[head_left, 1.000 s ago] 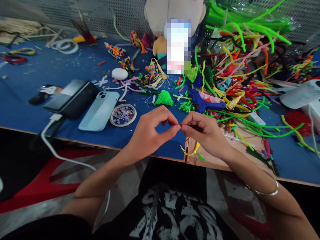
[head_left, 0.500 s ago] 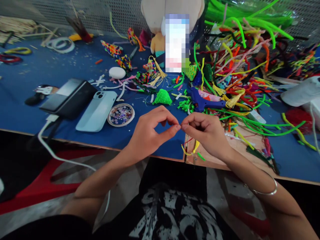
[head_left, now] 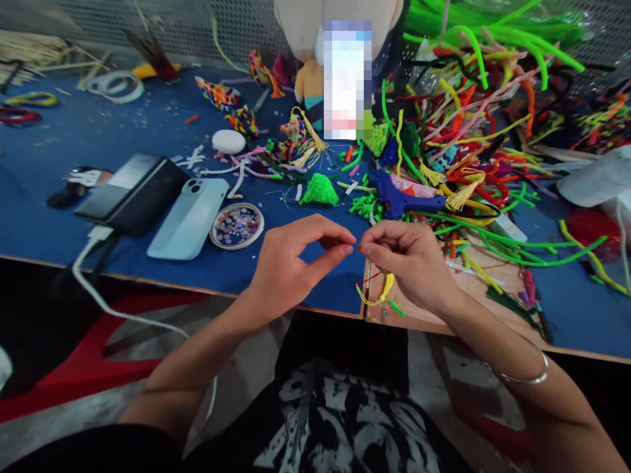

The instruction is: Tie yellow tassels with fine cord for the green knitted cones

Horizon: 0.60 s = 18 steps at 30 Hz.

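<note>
My left hand (head_left: 296, 256) and my right hand (head_left: 407, 259) face each other above the table's front edge, a small gap between their fingertips. Thumb and index finger of each are brought together in a pinch. Whatever they hold, if anything, is too small to make out. Below my right hand lies a yellow tassel (head_left: 388, 287) with a thin cord, beside a short green piece (head_left: 396, 308). A bright green fuzzy shape (head_left: 319, 190) rests on the table beyond my hands. Just past my right hand is a blue glue gun (head_left: 407, 201).
Pipe cleaners (head_left: 488, 125) in many colours are heaped at the right. To the left are a light blue phone (head_left: 190, 223), a black device (head_left: 135, 194) with a white cable, and a round dish of beads (head_left: 236, 225). A lit screen (head_left: 346, 79) leans against a plush figure.
My fingertips have drawn slightly apart, where half a second ago they met. The left hand has shifted a little left and down. The table things stay as they were.
</note>
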Available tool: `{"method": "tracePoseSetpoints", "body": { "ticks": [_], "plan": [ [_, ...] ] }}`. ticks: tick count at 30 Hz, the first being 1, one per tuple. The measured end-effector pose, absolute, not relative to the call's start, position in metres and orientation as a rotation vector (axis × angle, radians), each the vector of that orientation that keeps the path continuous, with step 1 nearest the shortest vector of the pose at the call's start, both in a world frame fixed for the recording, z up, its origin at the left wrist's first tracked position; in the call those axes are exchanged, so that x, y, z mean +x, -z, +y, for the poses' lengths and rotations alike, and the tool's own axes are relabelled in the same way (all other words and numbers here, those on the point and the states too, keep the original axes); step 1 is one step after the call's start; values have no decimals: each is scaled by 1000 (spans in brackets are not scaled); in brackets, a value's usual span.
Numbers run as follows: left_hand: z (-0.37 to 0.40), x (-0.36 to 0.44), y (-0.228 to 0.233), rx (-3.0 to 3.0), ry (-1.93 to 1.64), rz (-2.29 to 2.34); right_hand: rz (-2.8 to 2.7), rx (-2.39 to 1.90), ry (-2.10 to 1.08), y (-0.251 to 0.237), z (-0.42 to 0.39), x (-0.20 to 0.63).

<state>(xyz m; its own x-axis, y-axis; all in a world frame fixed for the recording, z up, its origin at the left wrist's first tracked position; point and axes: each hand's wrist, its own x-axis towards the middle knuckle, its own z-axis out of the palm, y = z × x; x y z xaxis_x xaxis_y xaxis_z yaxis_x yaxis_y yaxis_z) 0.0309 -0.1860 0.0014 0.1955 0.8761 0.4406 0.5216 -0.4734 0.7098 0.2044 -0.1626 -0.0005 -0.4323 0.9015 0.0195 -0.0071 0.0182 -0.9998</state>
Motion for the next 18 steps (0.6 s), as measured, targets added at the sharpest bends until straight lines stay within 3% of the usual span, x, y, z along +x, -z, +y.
{"method": "tracePoseSetpoints", "body": {
  "ticks": [18],
  "plan": [
    [-187, 31, -1, 2265, -1155, 1253, -1555, -937, -1614, 0, -162, 205]
  ]
}}
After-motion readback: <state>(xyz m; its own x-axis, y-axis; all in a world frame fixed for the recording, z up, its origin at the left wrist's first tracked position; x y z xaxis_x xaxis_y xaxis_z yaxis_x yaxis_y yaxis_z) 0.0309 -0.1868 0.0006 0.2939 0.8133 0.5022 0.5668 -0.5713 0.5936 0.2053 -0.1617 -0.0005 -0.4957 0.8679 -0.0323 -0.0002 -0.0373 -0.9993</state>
